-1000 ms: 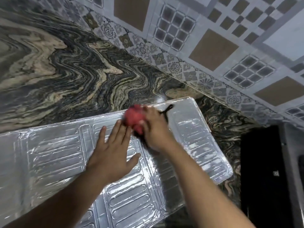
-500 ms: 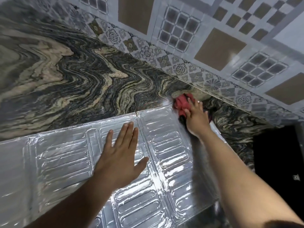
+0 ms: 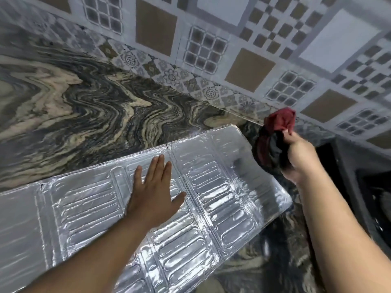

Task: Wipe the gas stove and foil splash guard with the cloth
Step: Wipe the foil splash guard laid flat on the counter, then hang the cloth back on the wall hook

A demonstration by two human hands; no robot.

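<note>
Foil splash guard [image 3: 211, 187] lies flat on marbled counter [image 3: 74, 106], lower centre of frame. Left hand [image 3: 154, 193] pressed flat on it, fingers straight. Right hand [image 3: 298, 157], right of frame past the guard's edge, clenched round bunched red-black cloth [image 3: 275, 136]. Patterned tile wall [image 3: 232, 49] across top.

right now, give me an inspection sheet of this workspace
surface: swirl-patterned stone countertop, bare beyond the guard
job's things: foil splash guard lying flat on the countertop; red and black cloth bunched, past the guard's right end; gas stove partly in view at right
clutter: nothing seen
grippers: left hand flat on the guard; right hand holds the cloth
cables: nothing seen
surroundings: patterned tiled wall behind
</note>
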